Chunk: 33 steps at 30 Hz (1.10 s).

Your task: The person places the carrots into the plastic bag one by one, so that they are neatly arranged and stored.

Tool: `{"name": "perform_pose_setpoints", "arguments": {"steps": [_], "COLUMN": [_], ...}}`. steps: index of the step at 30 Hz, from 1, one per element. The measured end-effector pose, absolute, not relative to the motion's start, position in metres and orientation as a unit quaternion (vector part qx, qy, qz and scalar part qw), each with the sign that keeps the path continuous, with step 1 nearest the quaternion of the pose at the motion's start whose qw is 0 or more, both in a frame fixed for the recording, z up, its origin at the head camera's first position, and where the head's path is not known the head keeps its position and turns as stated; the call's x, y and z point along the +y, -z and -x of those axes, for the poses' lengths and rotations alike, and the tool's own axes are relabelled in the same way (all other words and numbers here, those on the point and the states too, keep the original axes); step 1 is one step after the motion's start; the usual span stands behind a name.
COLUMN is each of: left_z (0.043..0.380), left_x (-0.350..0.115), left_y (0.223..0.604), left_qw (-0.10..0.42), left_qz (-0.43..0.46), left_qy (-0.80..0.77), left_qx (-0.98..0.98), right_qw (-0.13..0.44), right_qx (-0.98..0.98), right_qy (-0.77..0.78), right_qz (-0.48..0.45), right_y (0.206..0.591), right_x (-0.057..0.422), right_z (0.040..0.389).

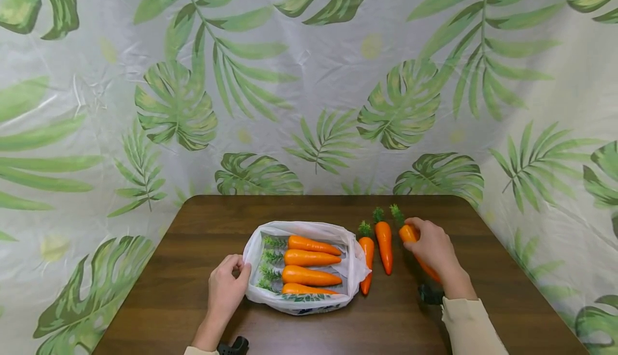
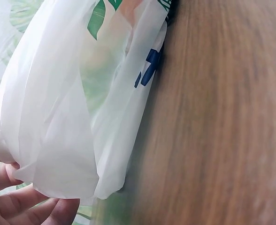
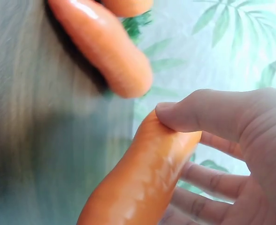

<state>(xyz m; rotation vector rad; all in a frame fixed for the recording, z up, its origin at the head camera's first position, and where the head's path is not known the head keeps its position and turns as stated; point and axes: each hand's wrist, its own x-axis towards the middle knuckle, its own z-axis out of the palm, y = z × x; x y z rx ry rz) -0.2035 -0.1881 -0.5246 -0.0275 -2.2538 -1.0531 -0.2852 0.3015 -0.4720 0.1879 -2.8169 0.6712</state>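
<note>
A white plastic bag (image 1: 357,274) lies on the table with its mouth spread wide, and several orange carrots (image 1: 313,258) with green tops lie side by side in it. My left hand (image 1: 228,282) pinches the left rim of the bag between thumb and fingers; the left wrist view shows the bag's side (image 2: 58,117) close up. At the right, my right hand (image 1: 433,248) grips a carrot (image 3: 138,173) near its thick top end, thumb on one side and fingers on the other. Two more carrots (image 1: 384,242) lie between the bag and that hand.
The brown wooden table (image 1: 193,237) has rounded far corners. Behind it hangs a pale sheet (image 1: 318,76) printed with green leaves. The nearest loose carrot (image 1: 367,253) lies against the bag's right edge. A dark strap device (image 1: 429,295) sits at the right wrist.
</note>
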Motion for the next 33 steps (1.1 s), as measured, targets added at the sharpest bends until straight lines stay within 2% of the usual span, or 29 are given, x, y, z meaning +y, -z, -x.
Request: {"name": "perform_pose_setpoints", "arguments": {"steps": [21,33], "left_z": [0.204,0.202], "left_x": [-0.19,-0.19], "left_y": [0.524,0.52], "left_qw": [0.32,0.322], "left_qz": [0.015,0.018], "left_qy": [0.398,0.394], "left_qx": [-0.86,-0.861], "right_qw": [0.151,0.171], "right_qx": [-0.948,-0.938], "right_qy": [-0.252,-0.259], "right_qz": [-0.123,-0.154], "right_y": [0.422,0.41], "right_x": [0.244,0.212], "right_z": [0.275,0.276]}}
